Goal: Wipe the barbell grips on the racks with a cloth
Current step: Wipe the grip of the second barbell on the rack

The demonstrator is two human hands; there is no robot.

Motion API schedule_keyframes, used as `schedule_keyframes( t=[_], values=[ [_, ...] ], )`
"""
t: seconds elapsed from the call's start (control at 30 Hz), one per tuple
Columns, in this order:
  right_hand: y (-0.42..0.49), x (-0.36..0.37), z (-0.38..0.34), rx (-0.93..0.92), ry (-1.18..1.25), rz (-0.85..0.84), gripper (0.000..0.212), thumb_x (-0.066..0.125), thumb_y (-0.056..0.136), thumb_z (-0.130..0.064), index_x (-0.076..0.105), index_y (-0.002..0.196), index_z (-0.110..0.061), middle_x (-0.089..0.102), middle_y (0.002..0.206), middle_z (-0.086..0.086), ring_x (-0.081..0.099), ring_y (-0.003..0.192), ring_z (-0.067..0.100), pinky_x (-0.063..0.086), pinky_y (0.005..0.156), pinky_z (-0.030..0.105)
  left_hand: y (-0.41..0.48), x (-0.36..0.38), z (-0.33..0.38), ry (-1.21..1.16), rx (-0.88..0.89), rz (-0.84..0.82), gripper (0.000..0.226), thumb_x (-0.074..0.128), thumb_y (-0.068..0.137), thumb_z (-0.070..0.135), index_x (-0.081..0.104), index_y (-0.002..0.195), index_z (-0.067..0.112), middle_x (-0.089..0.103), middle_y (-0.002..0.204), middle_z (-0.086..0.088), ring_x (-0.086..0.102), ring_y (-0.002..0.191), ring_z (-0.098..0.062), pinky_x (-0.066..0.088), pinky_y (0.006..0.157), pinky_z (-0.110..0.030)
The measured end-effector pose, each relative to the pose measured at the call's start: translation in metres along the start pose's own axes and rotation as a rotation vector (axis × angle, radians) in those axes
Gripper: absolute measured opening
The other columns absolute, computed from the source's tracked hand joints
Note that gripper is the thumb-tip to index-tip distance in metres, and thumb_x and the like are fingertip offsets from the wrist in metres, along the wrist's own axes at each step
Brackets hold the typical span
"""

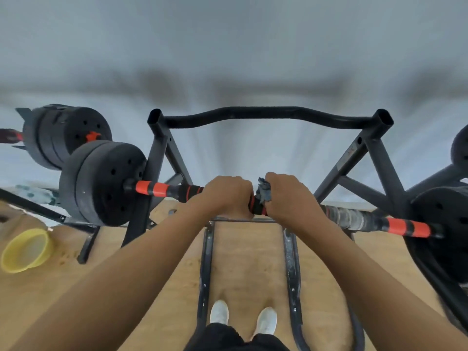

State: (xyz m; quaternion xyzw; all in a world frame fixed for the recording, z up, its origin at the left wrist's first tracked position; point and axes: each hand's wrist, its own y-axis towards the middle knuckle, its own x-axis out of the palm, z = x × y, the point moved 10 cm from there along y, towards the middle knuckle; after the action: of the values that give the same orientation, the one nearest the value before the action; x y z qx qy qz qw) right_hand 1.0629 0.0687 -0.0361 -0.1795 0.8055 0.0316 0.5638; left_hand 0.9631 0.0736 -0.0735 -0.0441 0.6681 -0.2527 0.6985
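A barbell (162, 189) with black and orange grip sections lies across a black rack (374, 158), with black weight plates (101, 183) at each end. My left hand (228, 196) grips the bar near its middle. Just to its right, my right hand (288, 196) grips the bar through a grey cloth (263, 192), which sticks out between the two hands. To the right of my right hand the bar's wrap (352, 219) looks grey and worn.
A second loaded barbell (65, 133) rests behind at the left. A yellow bucket (25, 249) stands on the wooden floor at the lower left. The rack's floor rails (206, 262) run toward my white shoes (243, 317). A pale wall lies beyond.
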Motion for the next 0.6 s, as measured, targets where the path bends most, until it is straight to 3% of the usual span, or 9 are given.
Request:
schedule_keyframes(
  t=[0.07, 0.13, 0.2, 0.3, 0.4, 0.5, 0.53, 0.6],
  values=[
    [-0.007, 0.002, -0.001, 0.016, 0.022, 0.005, 0.015, 0.054, 0.084, -0.008, 0.041, 0.085, -0.017, 0.051, 0.078, 0.0, 0.054, 0.071, 0.025, 0.046, 0.057, 0.037, -0.015, -0.004, 0.004, 0.149, 0.0, 0.303, 0.022, 0.062, 0.079, 0.028, 0.048, 0.064, 0.02, 0.048, 0.055, 0.006, 0.042, 0.045, -0.018, 0.035, 0.048, -0.027],
    [-0.015, 0.005, -0.006, 0.025, 0.011, 0.003, 0.016, 0.052, 0.082, -0.007, 0.04, 0.084, -0.017, 0.05, 0.077, -0.001, 0.053, 0.071, 0.024, 0.041, 0.055, 0.035, -0.039, -0.003, 0.01, 0.192, 0.026, 0.582, 0.026, 0.066, 0.074, 0.017, 0.043, 0.062, 0.02, 0.041, 0.051, 0.005, 0.031, 0.044, -0.019, 0.025, 0.047, -0.029],
    [-0.022, 0.007, -0.01, 0.031, -0.029, 0.017, 0.017, 0.052, 0.082, -0.007, 0.041, 0.087, -0.018, 0.051, 0.079, -0.002, 0.052, 0.072, 0.023, 0.035, 0.054, 0.032, -0.054, -0.001, 0.014, 0.189, 0.038, 0.758, 0.029, 0.068, 0.068, 0.007, 0.041, 0.064, 0.019, 0.038, 0.051, 0.002, 0.026, 0.047, -0.021, 0.02, 0.05, -0.031],
    [-0.027, 0.003, -0.013, 0.065, -0.068, 0.067, 0.017, 0.053, 0.084, -0.008, 0.041, 0.09, -0.019, 0.053, 0.084, -0.001, 0.053, 0.075, 0.024, 0.034, 0.057, 0.032, -0.051, 0.0, 0.02, 0.185, 0.055, 0.684, 0.032, 0.069, 0.068, 0.012, 0.038, 0.071, 0.019, 0.033, 0.056, 0.005, 0.028, 0.047, -0.02, 0.022, 0.051, -0.031],
    [-0.035, 0.003, -0.015, 0.111, -0.075, 0.08, 0.019, 0.054, 0.084, -0.006, 0.042, 0.093, -0.018, 0.053, 0.088, 0.001, 0.055, 0.079, 0.025, 0.039, 0.061, 0.034, -0.036, -0.001, 0.02, 0.217, 0.165, 0.424, 0.018, 0.061, 0.08, 0.033, 0.048, 0.078, 0.021, 0.041, 0.059, 0.008, 0.036, 0.048, -0.014, 0.027, 0.052, -0.028],
    [-0.043, 0.004, -0.017, 0.138, -0.099, 0.102, 0.023, 0.061, 0.084, -0.009, 0.045, 0.097, -0.018, 0.053, 0.09, 0.0, 0.055, 0.082, 0.023, 0.039, 0.062, 0.033, -0.024, -0.002, 0.01, 0.057, 0.135, 0.187, 0.022, 0.062, 0.079, 0.041, 0.055, 0.075, 0.021, 0.054, 0.063, 0.006, 0.048, 0.052, -0.014, 0.036, 0.052, -0.026],
    [-0.044, 0.004, -0.017, 0.145, -0.116, 0.115, 0.024, 0.063, 0.084, -0.01, 0.045, 0.098, -0.018, 0.052, 0.091, 0.0, 0.056, 0.083, 0.023, 0.038, 0.063, 0.032, -0.022, 0.001, 0.009, 0.03, 0.112, 0.16, 0.025, 0.061, 0.082, 0.04, 0.053, 0.069, 0.02, 0.054, 0.061, 0.005, 0.049, 0.052, -0.015, 0.038, 0.052, -0.027],
    [-0.045, 0.003, -0.018, 0.161, -0.152, 0.156, 0.025, 0.064, 0.083, -0.013, 0.046, 0.1, -0.018, 0.051, 0.09, -0.001, 0.056, 0.082, 0.024, 0.036, 0.066, 0.032, -0.027, 0.003, 0.009, 0.067, 0.09, 0.292, 0.03, 0.056, 0.086, 0.035, 0.046, 0.062, 0.019, 0.05, 0.057, 0.004, 0.044, 0.047, -0.016, 0.034, 0.05, -0.027]
  ],
)
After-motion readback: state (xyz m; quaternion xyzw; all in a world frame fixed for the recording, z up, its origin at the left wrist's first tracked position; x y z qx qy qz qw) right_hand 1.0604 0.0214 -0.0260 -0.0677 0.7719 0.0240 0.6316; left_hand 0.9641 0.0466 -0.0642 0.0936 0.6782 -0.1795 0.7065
